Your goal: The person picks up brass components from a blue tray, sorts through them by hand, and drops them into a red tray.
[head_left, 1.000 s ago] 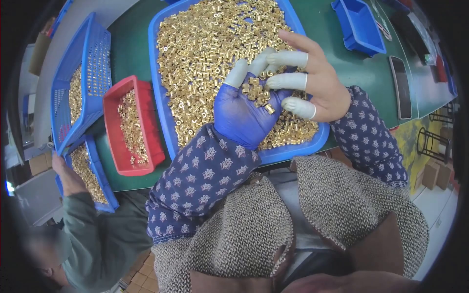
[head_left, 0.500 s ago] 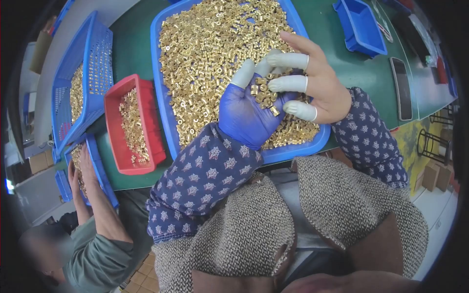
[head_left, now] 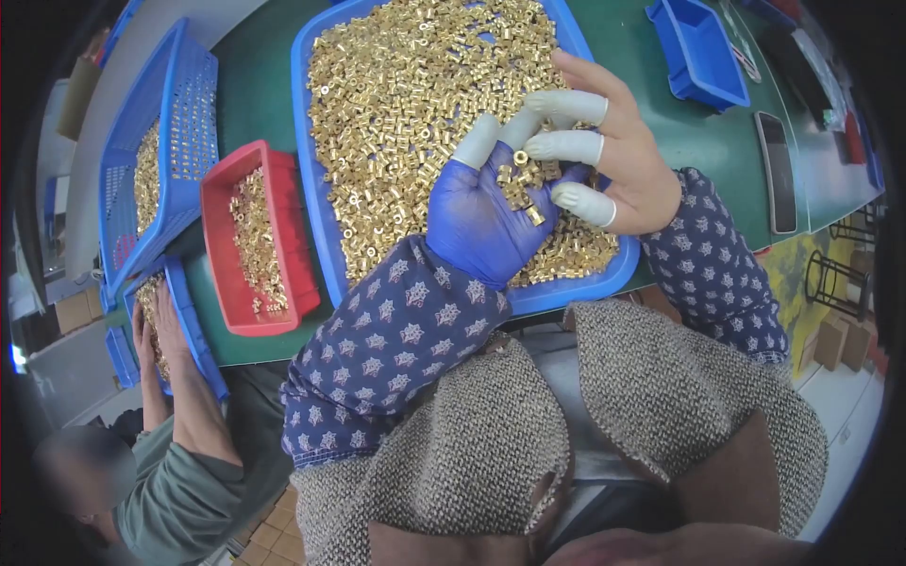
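My left hand [head_left: 483, 212], in a blue glove with a pale cot on the thumb, is cupped palm up around several small brass nuts [head_left: 517, 181], short hollow golden pieces. Over its palm curls my right hand [head_left: 613, 156], bare except for white finger cots. The right thumb and index fingertips close in on a few of the nuts; the exact contact is partly hidden. Beneath both hands lies a large blue tray [head_left: 316, 189] spread with the same golden pieces.
Left of the tray stands a red bin [head_left: 304, 274] with more pieces, beside a blue perforated basket [head_left: 189, 123]. A co-worker's hands [head_left: 168, 330] are in a smaller blue bin [head_left: 193, 321]. On the right lie a blue container [head_left: 698, 57] and a phone [head_left: 776, 170].
My right hand has shifted slightly up, its fingers lifting a little off the left palm. The nuts in the palm lie differently and show more. The co-worker's arms have moved slightly.
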Demonstrator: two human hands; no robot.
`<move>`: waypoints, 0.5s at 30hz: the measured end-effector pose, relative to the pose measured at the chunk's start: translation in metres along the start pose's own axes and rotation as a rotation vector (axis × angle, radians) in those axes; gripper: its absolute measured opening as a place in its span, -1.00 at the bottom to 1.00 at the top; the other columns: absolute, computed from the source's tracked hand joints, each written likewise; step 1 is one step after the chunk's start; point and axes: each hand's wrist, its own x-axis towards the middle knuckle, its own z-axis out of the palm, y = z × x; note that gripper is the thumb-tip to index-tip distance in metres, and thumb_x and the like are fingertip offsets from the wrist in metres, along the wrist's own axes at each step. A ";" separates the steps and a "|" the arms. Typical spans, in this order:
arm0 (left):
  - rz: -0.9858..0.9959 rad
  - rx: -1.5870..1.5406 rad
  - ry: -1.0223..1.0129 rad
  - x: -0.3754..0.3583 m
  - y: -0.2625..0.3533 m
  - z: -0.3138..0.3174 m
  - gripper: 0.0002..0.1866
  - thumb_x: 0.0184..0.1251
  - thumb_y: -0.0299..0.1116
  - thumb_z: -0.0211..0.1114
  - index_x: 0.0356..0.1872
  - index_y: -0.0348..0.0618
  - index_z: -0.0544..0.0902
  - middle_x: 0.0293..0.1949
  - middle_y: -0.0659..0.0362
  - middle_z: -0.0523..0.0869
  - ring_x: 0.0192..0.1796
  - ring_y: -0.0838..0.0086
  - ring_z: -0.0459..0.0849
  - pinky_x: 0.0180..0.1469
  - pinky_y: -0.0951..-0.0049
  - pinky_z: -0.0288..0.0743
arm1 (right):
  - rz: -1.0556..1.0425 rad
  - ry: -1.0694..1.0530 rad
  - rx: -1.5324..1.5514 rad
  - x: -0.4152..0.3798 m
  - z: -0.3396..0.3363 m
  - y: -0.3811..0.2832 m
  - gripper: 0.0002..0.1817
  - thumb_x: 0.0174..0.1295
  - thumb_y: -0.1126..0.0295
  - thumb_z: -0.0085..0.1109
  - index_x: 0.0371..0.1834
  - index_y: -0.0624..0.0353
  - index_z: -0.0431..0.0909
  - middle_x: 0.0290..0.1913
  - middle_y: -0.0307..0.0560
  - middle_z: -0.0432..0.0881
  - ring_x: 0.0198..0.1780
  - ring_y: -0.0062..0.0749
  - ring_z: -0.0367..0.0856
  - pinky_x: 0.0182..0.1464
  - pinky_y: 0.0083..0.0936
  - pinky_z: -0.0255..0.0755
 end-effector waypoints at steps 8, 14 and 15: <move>0.128 0.222 0.111 0.001 -0.007 0.004 -0.63 0.29 -0.09 -0.08 -0.02 -0.07 0.44 -0.16 0.32 0.50 -0.23 0.53 0.42 -0.39 0.46 0.22 | -0.050 -0.027 0.043 0.002 -0.001 -0.004 -0.72 0.19 0.13 -0.09 -0.17 0.00 0.48 0.07 0.01 0.36 0.21 0.20 0.08 0.14 0.05 0.08; 0.022 0.037 -0.006 -0.001 0.001 -0.005 -0.64 0.26 -0.07 -0.02 -0.07 -0.07 0.46 -0.08 0.14 0.47 -0.02 0.26 0.43 -0.12 0.09 0.38 | -0.048 -0.009 0.088 0.001 0.000 -0.001 -0.68 0.22 0.12 -0.14 -0.10 0.04 0.45 0.08 0.06 0.35 0.25 0.07 0.05 0.18 -0.07 0.08; 0.034 0.073 0.020 -0.001 0.001 -0.004 -0.64 0.26 -0.07 -0.03 -0.08 -0.06 0.48 -0.09 0.16 0.48 -0.05 0.30 0.44 -0.14 0.13 0.37 | -0.042 -0.021 0.077 0.001 0.001 -0.002 -0.67 0.22 0.11 -0.14 -0.09 0.02 0.46 0.09 0.05 0.34 0.25 0.08 0.04 0.18 -0.07 0.07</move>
